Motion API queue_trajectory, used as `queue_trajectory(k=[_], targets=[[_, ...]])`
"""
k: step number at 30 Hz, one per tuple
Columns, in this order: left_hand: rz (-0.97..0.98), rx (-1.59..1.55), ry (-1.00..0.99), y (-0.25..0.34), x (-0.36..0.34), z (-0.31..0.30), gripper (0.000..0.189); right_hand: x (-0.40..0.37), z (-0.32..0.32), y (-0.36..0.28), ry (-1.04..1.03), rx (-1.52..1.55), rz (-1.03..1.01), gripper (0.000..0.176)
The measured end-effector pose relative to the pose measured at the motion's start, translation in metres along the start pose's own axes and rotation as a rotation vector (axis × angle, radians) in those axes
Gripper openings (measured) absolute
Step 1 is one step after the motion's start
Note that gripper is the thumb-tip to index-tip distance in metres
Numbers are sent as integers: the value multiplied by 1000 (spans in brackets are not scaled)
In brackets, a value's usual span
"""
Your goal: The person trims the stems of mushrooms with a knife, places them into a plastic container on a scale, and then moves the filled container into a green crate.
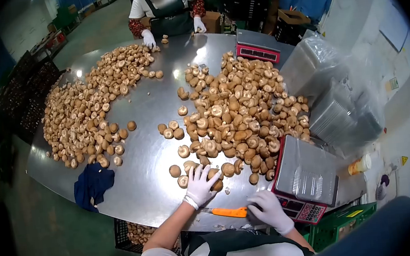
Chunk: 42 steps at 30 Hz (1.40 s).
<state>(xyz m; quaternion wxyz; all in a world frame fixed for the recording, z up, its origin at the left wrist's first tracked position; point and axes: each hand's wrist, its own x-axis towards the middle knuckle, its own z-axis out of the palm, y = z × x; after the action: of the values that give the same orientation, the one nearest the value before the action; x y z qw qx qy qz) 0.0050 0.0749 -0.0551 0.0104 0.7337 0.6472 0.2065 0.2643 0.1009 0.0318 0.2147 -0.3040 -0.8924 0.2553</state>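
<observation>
My left hand (200, 185), in a white glove, reaches over the front edge of a pile of brown shiitake mushrooms (242, 109). Its fingers are spread, and they touch or nearly touch a few mushrooms (216, 185) beside them. My right hand (271, 211), also gloved, is low at the table's front, with loosely bent fingers apart and nothing visible in them. Just left of it lies a knife with an orange handle (229, 212), its blade pointing toward my left wrist. To the right stands a red scale (299, 208) with a clear plastic tray (313, 179) on its platform.
Another mushroom pile (89, 109) covers the left of the steel table (146, 133). A co-worker (166, 8) in gloves stands across it. A dark blue cloth (94, 185) lies at the left edge. A second scale (258, 44) and stacked clear trays (334, 110) stand at right.
</observation>
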Motion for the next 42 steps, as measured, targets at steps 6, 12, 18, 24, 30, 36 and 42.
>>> queue_trajectory(k=[6, 12, 18, 24, 30, 36, 42], targets=[[-254, 47, 75, 4, -64, 7, 68, 43, 70, 30, 2, 4, 64, 17], [-508, -101, 209, 0, -100, 2, 81, 111, 87, 43, -107, -574, -185, 32], [-580, -192, 242, 1, -119, -1, 82, 141, 90, 62, -275, -741, -148, 13], [-595, -543, 433, 24, -118, -9, 64, 134, 69, 36, -100, -534, -160, 35], [-947, -1910, 332, 63, -93, -45, 53, 79, 81, -39, -376, 226, -35, 44], [-1347, -1487, 655, 15, -161, -47, 22, 65, 108, -33, -295, 245, -239, 38], [-1128, 47, 696, -45, -236, -69, 51, 107, 87, 13, -86, -2, -87, 26]])
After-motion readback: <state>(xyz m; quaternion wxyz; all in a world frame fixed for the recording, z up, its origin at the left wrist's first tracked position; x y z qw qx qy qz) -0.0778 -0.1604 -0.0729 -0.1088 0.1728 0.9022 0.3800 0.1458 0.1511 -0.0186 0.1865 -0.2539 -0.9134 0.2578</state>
